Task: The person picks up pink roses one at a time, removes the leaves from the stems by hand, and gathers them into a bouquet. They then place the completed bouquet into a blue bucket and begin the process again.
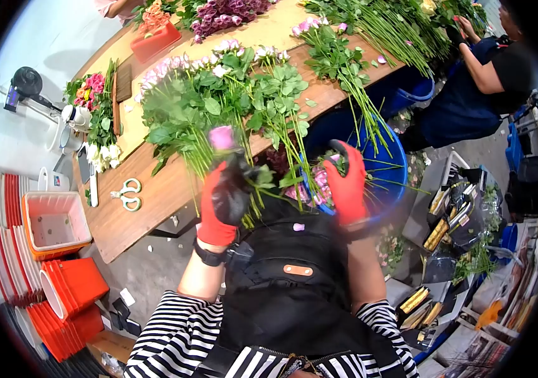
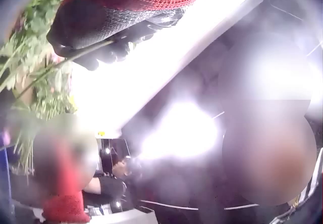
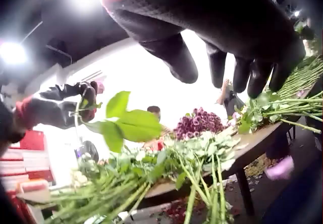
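Observation:
My left hand (image 1: 223, 198), in a red and black glove, grips a rose by its stem just under the pink bloom (image 1: 222, 137). Its green leaves (image 3: 123, 125) stick out beside that hand in the right wrist view, and the stem (image 2: 65, 65) crosses the left wrist view. Over the near rim of a blue bin (image 1: 401, 170) is my right hand (image 1: 349, 189), gloved alike. Its fingers (image 3: 174, 57) are spread and relaxed, with nothing between them. A loose pink petal (image 3: 281, 168) shows below the right hand. Pink petals (image 1: 320, 186) and cut stems lie in the bin.
Rows of leafy pink roses (image 1: 218, 104) lie on the wooden table (image 1: 137, 230), stems overhanging its near edge. Scissors (image 1: 129, 194) and a brush (image 1: 123, 83) lie to the left. Orange crates (image 1: 74, 286) stand left; another person (image 1: 489, 82) works at right.

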Available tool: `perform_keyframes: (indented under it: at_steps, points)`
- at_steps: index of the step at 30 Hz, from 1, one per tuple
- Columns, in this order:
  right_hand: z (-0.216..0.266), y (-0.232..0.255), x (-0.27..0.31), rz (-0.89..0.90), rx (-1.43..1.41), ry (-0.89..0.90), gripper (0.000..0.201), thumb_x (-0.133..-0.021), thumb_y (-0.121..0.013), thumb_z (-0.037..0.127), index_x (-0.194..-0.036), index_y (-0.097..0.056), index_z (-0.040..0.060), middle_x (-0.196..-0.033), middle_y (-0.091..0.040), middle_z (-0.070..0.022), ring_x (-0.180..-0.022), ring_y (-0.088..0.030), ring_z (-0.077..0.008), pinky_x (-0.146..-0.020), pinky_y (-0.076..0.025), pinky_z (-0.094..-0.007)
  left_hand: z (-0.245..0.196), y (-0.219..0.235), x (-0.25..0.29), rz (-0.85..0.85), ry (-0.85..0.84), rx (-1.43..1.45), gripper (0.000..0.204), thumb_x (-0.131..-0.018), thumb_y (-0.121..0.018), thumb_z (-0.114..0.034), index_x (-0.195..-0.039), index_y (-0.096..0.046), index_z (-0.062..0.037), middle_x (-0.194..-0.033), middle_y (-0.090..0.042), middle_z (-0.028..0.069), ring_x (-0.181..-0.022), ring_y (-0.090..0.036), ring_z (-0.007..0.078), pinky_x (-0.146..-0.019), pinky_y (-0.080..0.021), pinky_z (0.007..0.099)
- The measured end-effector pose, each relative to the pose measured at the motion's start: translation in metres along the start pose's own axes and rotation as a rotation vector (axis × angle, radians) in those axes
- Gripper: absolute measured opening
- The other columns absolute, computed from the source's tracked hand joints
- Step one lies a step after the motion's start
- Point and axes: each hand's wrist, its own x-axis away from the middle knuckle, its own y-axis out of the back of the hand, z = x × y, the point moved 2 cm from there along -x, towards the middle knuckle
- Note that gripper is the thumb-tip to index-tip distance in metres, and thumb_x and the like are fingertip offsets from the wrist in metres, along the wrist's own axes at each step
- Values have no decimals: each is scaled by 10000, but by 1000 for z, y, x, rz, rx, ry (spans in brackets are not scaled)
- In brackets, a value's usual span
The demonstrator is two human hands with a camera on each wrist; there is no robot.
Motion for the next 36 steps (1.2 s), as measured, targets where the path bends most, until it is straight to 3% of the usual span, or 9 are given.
perform_keyframes:
  at_steps: [8,14,23,24,27,31,33,35,36]
  points:
    - [-3,-97,-16,343,747,389,426,-680,-779,355,-986,-591,126,-1100,-546,-97,-1070,-497,-291,-986,-345,-447,-27,19,-1,-201,9,-252,396,-993,-481,-216,-1345,-488,-37,-1107,-599,59,-661,-394,48,-607,-367,189]
    - [-25,-94,-23,111,452,231,358,-713,-725,199,-1032,-597,99,-1101,-579,-100,-1084,-512,-307,-968,-358,-462,-30,10,-8,-239,-113,-450,423,-991,-508,-359,-1309,-537,-83,-1203,-615,60,-805,-520,77,-615,-366,174]
    - [4,-45,2,222,-55,-17,387,-759,-621,14,-1141,-565,43,-1102,-590,-156,-1019,-544,-384,-866,-447,-435,-48,12,-36,-106,-129,-347,443,-1004,-415,-79,-1444,-396,-37,-1383,-525,48,-789,-431,61,-579,-320,127]
    - [-8,-47,14,175,-43,32,406,-755,-630,15,-1155,-559,33,-1131,-583,-168,-1034,-540,-395,-883,-442,-439,-53,12,-38,-75,-307,-757,447,-1004,-417,-82,-1447,-388,-36,-1396,-517,45,-794,-434,60,-586,-327,132]
    - [-4,-34,35,140,7,132,415,-760,-651,58,-1162,-554,21,-1192,-560,-179,-1071,-524,-392,-929,-416,-450,-64,-6,-47,-120,-190,-182,446,-994,-471,-136,-1429,-414,-54,-1412,-514,44,-804,-489,70,-612,-363,161]
    - [9,-22,46,216,5,206,368,-772,-605,109,-1132,-576,40,-1143,-566,-166,-1079,-508,-374,-954,-382,-451,-70,-16,-45,-148,-280,-291,422,-968,-515,-186,-1369,-480,-60,-1318,-579,71,-851,-583,117,-657,-430,209]
    - [2,-23,52,287,47,221,383,-754,-600,85,-1134,-577,44,-1151,-564,-165,-1088,-507,-376,-968,-371,-456,-76,-2,-37,-24,-893,-1598,327,-887,-582,-61,-1211,-583,-20,-1136,-656,96,-892,-621,157,-736,-483,252]
    - [-8,-27,59,286,86,202,440,-702,-600,41,-1142,-579,45,-1150,-569,-164,-1100,-503,-377,-981,-363,-457,-68,-3,-31,-59,-316,-287,331,-795,-604,97,-1115,-606,12,-1026,-675,105,-886,-637,176,-765,-498,276]
    - [-12,-31,66,219,100,190,449,-701,-612,40,-1148,-580,46,-1147,-573,-162,-1101,-503,-376,-977,-369,-458,-67,-4,-28,13,-418,-644,322,-801,-600,100,-1108,-611,7,-1019,-675,103,-883,-638,173,-761,-501,273]
